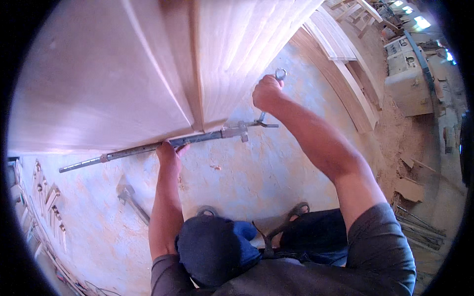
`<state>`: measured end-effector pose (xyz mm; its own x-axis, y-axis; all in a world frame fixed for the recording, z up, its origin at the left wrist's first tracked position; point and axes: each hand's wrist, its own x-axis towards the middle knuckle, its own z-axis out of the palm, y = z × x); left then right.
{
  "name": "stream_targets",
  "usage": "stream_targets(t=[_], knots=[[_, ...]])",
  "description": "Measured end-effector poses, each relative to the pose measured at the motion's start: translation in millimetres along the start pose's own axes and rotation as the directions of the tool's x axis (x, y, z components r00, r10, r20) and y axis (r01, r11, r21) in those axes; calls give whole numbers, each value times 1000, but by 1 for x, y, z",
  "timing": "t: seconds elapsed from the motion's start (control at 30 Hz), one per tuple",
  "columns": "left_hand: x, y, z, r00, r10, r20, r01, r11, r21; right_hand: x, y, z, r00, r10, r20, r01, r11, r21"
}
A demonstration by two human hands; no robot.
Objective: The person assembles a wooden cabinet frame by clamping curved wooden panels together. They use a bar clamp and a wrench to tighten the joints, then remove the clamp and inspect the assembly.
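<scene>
A long metal bar clamp (197,139) runs along the lower edge of a large pale wooden panel (98,89). My left hand (169,150) grips the clamp's bar near its middle, its fingers partly hidden behind the bar. To the right, my right hand (268,93) is closed round a wrench (281,74), whose ring end sticks out above the fist. The wrench's lower end reaches the clamp's screw handle (268,125); whether it is hooked on the handle, I cannot tell. The sliding jaw (243,131) sits close to the panel's right part.
A hammer (132,198) lies on the pale floor (237,172) left of my left forearm. Boards (340,84) are stacked at the far right, with a box-like machine (407,84) beyond. Wooden strips (49,202) lie at the left, offcuts (409,190) at the right.
</scene>
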<state>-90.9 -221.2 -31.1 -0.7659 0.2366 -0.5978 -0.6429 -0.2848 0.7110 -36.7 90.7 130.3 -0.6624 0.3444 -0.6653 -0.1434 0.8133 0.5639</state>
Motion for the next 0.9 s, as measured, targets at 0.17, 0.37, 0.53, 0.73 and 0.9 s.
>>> stream_targets(t=[0.17,0.37,0.53,0.73,0.9], knots=[[-3,7,-8,996,-36,-77,31,998,-61,-121,-83,33,955,295,-22,-280,927,250],[4,-17,12,988,-77,-138,54,985,-166,-129,-207,174,541,837,-80,-300,280,912],[16,-25,-8,999,-21,27,27,969,-247,-65,-233,240,760,631,153,54,-297,953],[12,-14,-16,998,-58,-13,52,961,-272,-94,-198,178,893,352,280,220,-885,410],[6,-16,-9,999,-42,-20,36,969,-244,-78,-160,153,740,580,341,524,-814,250]])
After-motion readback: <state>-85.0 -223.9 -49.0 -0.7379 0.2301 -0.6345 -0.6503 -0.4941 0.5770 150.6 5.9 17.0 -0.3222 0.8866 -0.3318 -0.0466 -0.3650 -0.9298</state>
